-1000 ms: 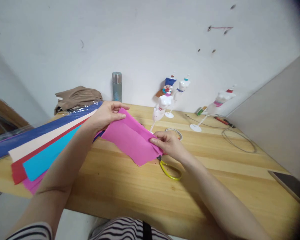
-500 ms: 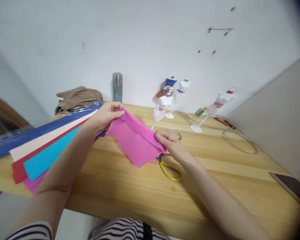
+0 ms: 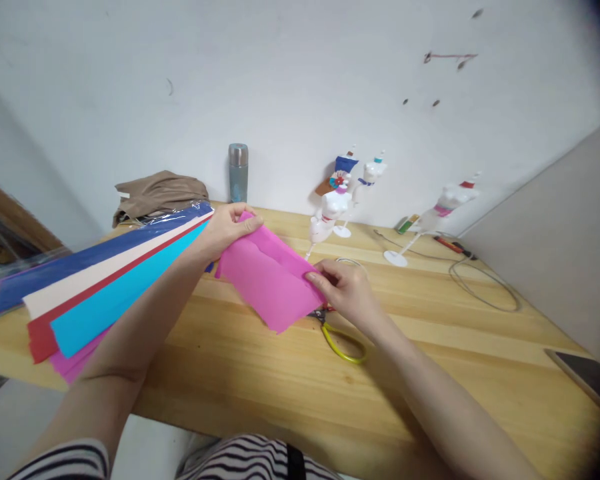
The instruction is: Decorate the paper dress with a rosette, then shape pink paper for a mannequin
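Observation:
A pink sheet (image 3: pixel 273 280) with a folded upper edge hangs between my two hands above the wooden table. Its upper left corner is pinched by my left hand (image 3: pixel 230 230), thumb on top. My right hand (image 3: pixel 343 290) grips the right end of the fold between thumb and fingers. Scissors with yellow handles (image 3: pixel 345 343) lie under and beside the sheet's right corner, their blades partly hidden. Left of my left hand lie overlapping strips: blue in clear plastic (image 3: pixel 80 267), pale pink, red (image 3: pixel 43 340), turquoise (image 3: pixel 125 290) and pink.
Several small white dress forms (image 3: pixel 335 203) stand at the back, one (image 3: pixel 450 197) farther right. A flask (image 3: pixel 239 173) and brown cloth (image 3: pixel 163 193) sit near the wall. A cable (image 3: pixel 485 297) lies at the right, and a phone (image 3: pixel 585 377) rests near the right edge.
My left hand has moved slightly right with its corner of the pink sheet. My right hand has shifted its hold slightly left along the fold, fingers more bent. The view has shifted a little.

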The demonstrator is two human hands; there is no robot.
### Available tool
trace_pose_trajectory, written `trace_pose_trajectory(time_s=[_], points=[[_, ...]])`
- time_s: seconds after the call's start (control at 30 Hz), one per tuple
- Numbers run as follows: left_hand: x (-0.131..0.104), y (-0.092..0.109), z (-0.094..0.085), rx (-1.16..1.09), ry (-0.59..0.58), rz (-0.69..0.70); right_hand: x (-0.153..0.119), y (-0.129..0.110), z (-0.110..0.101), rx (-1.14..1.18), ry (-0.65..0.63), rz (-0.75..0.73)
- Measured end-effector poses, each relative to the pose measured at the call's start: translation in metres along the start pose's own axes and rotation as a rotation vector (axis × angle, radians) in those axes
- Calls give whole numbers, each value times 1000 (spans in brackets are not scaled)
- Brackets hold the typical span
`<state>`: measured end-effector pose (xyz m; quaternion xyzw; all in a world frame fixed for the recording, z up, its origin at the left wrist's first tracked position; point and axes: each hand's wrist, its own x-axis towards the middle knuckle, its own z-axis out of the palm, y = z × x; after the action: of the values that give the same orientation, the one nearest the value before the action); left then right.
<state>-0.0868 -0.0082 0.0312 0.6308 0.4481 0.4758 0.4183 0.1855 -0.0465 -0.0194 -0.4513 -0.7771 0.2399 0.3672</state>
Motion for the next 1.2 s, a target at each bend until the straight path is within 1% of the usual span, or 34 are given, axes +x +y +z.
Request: trace_pose_trajectory(time_s=[0.13, 0.27, 0.33, 0.4, 0.5, 0.57, 0.63, 0.73, 0.83, 0.9, 0.97, 1.1, 1.2], points=[[3, -2, -3, -10, 14, -30, -1, 0, -1, -149, 49, -114], [5, -6, -4, -53, 30, -30, -1, 0, -2, -156, 49, -122], [4, -8, -6, -83, 22, -25, 0, -2, -5, -82, 14, -87], [5, -6, -10, -102, 27, -9, 2, -4, -9, 59, -35, -28], [15, 6, -15, -94, 44, 42, 5, -6, -16, 315, -90, 100], [28, 18, -17, -57, 27, 85, 8, -6, -21, 427, -83, 175], [48, 33, -16, -12, -17, 145, 10, -7, -24, 472, -36, 204], [85, 54, -10, 7, -120, 246, 14, -7, -27, 471, 94, 175], [119, 66, 1, 0, -207, 246, 18, -6, -30, 450, 217, 143], [136, 68, 9, -23, -271, 216, 22, -4, -33, 440, 270, 127], [148, 66, 16, -74, -339, 190, 24, -1, -35, 424, 316, 108], [161, 58, 24, -168, -450, 144, 30, 7, -36, 398, 399, 35], [167, 50, 29, -211, -488, 101, 34, 17, -33, 473, 410, 23]])
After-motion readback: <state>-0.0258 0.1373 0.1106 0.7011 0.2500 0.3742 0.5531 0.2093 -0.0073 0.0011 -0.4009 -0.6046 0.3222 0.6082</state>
